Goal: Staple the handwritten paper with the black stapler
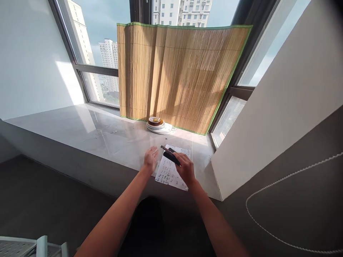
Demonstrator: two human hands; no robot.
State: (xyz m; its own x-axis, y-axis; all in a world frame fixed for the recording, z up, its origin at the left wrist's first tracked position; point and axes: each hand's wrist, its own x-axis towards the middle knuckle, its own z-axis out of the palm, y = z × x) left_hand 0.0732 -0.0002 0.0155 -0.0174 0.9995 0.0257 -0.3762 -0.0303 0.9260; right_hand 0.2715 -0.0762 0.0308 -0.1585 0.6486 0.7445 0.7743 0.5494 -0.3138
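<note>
My right hand point(184, 166) is closed round a slim, dark pen-like stick point(164, 147), whose tip points up and to the left. A black oblong object point(171, 157) lies beneath the stick, against the fingers; whether the hand grips it too cannot be made out. Under both spreads a white sheet of paper point(171, 175) with rows of handwritten marks, partly covered by the hand. To the left of the sheet, my left hand point(151, 158) hovers with its fingers loosely apart and slightly blurred. Nothing shows in it.
Beyond the hands, a stack of small plates point(155, 125) stands on the pale stone window ledge point(107, 142). Behind it a bamboo mat point(174, 78) with green edging leans on the window. A white wall closes in the right side, and a twisted white cord point(268, 184) hangs there.
</note>
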